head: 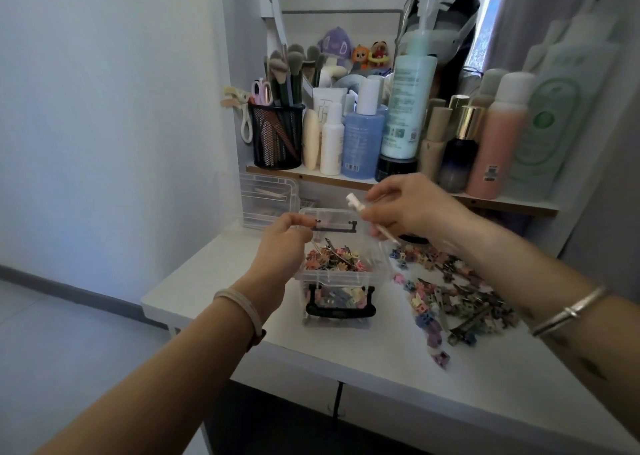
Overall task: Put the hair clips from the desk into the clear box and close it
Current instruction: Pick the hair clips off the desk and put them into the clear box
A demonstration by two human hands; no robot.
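Hair clips [457, 292] are lying heaped on the desk [381, 368], right of the part-filled clear box [332, 274]. Right hand [415, 209] is pinching a long white clip [356, 205] above it; left hand [280, 243], fingers curled, is steadying the raised lid [339, 216]. She should be releasing low, inside the walls.

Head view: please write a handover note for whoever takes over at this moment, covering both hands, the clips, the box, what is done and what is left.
The left grip holds the far rim of the clear box, which stands open on the desk.
The right grip pinches a white clip above the box.
Done: many clips lie in the box.
Left: the pile of clips on the desk, right of the box, must go in; then close the box. What seems to be its clear lid leans behind it, at the back left.
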